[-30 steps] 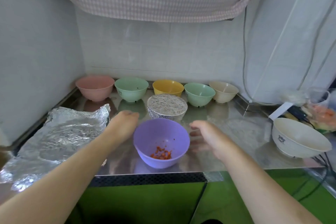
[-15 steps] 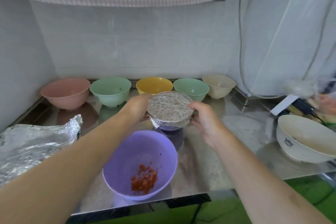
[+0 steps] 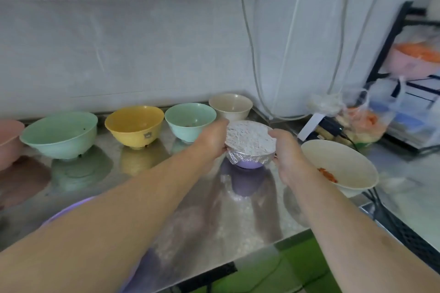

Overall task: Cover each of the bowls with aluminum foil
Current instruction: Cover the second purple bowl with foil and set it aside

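Foil-capped bowl held in both hands, being set aside

Covered bowl [image 3: 250, 146] sits between our two hands, lifted clear of the counter [image 3: 238, 221]: its purple base shows under the foil [image 3: 250, 137] and a purple reflection lies on the steel right below it. Left hand [image 3: 212, 140] curls round the left side of the rim, right hand [image 3: 289, 152] round the right side, so both grip it. Fingers on the far side are hidden, can't say how far they wrap.

How we'd do this step well, as we judge it:
- keep the bowl level so the foil top stays flat & whatever is inside doesn't shift
- hold by the foil skirt and the wall under it, not the flat top, which would dent w/ light pressure
- squeeze gently; hard pinching could crease or tear the skirt and loosen the seal
- set it down on bare steel, clear of the white bowl [image 3: 340, 166] just to the right and the cream bowl [image 3: 231, 106] just behind
- let go w/ both hands at once so it doesn't tip

Rest of the job looks open: green [image 3: 59, 134], yellow [image 3: 134, 125], second green [image 3: 190, 120] and cream bowls in the back row have no foil, nor the pink one [image 3: 9, 140] at the left edge. A purple bowl [image 3: 71, 209] under our left forearm is mostly hidden
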Tool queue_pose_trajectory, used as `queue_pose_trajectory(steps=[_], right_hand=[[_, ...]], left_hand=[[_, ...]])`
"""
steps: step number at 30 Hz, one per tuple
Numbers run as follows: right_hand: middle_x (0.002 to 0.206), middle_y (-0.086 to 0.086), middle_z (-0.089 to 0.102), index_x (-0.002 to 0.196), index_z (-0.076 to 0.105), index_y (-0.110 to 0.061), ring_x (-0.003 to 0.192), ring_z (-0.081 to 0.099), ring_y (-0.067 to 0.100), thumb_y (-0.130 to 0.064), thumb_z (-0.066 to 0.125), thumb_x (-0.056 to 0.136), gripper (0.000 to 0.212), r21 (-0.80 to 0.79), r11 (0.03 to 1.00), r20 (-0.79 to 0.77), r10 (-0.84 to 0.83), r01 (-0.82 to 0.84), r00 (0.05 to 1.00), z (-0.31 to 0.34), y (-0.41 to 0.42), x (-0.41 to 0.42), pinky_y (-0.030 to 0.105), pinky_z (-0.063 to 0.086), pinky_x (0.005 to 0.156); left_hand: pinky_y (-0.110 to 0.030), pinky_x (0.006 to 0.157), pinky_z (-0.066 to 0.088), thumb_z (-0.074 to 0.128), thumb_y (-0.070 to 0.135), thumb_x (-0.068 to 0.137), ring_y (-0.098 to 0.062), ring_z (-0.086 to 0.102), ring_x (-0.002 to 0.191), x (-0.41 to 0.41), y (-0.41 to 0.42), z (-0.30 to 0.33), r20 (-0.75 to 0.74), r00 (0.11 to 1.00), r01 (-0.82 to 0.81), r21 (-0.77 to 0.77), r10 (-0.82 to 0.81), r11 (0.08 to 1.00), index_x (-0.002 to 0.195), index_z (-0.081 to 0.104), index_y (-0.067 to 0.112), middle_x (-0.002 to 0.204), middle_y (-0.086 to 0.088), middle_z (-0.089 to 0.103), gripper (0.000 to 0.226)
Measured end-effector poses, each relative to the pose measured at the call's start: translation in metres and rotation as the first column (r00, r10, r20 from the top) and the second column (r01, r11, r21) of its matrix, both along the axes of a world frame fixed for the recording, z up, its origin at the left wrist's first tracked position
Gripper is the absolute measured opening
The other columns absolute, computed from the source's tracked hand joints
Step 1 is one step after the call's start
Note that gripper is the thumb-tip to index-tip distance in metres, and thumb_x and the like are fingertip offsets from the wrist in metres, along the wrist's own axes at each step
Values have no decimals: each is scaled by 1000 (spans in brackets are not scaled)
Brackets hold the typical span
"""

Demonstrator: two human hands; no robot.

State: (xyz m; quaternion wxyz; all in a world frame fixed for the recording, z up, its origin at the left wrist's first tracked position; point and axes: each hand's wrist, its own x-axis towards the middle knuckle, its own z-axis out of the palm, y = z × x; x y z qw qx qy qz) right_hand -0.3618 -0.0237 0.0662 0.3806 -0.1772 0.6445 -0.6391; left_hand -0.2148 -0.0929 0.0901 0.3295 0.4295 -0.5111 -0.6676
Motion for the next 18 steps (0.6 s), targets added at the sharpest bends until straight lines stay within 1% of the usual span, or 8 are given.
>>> queue_pose_trajectory(steps=[4,6,8,10,14,15,16,18], right_hand=[[132,9,69,145,57,-13,105,67,24,-38,63,89,62,23,999,-61,-41,42,997,-3,-6,-6,33,46,72],[150,9,58,157,44,-15,127,59,30,-43,62,85,80,57,997,-138,-42,50,990,-1,-2,-4,40,47,92],[162,9,44,166,26,-14,142,47,33,-34,57,98,77,87,995,-259,-29,53,965,5,6,6,43,40,106],[166,9,39,167,22,-13,146,43,32,-26,54,102,74,97,993,-353,-34,72,935,9,13,16,38,36,103],[148,2,51,157,41,-11,118,53,27,-18,53,102,56,38,999,-485,-2,23,874,22,31,59,11,47,74],[142,-1,53,155,45,-14,110,55,24,-21,54,102,54,56,998,-513,41,-14,857,23,37,76,10,50,77],[136,0,59,149,51,-15,101,59,24,-25,55,98,52,78,995,-542,92,-59,836,19,39,91,22,54,85],[104,8,68,115,65,-7,81,55,27,-27,55,91,33,118,981,-582,196,-156,789,14,45,128,37,47,77]], left_hand=[[-29,83,49,48,28,105,-12,60,81,2,4,-1,-26,1000,10,28,-9,1000,89,61,19,92,0,67,22],[-31,93,44,48,28,107,-11,55,82,11,3,-2,41,998,-38,-5,38,999,82,55,23,84,4,58,26],[-30,89,43,49,28,108,-16,52,84,30,0,1,71,995,-71,-23,73,997,80,49,22,83,1,51,28],[-25,74,43,52,30,106,-15,45,79,55,-1,5,67,994,-91,-14,92,996,82,48,19,81,-1,44,27],[-27,69,39,58,27,99,-23,44,88,112,8,10,104,987,-111,-128,124,986,84,51,18,87,-7,46,19],[-32,72,40,60,28,92,-22,44,90,128,12,9,144,981,-102,-193,131,976,80,52,19,85,-7,48,17],[-36,75,39,60,29,85,-21,46,88,145,16,8,212,965,-94,-263,152,960,76,54,21,80,-6,51,13],[-36,72,37,57,25,82,-19,48,76,182,32,7,384,897,-60,-384,218,922,73,59,20,71,-4,54,11]])
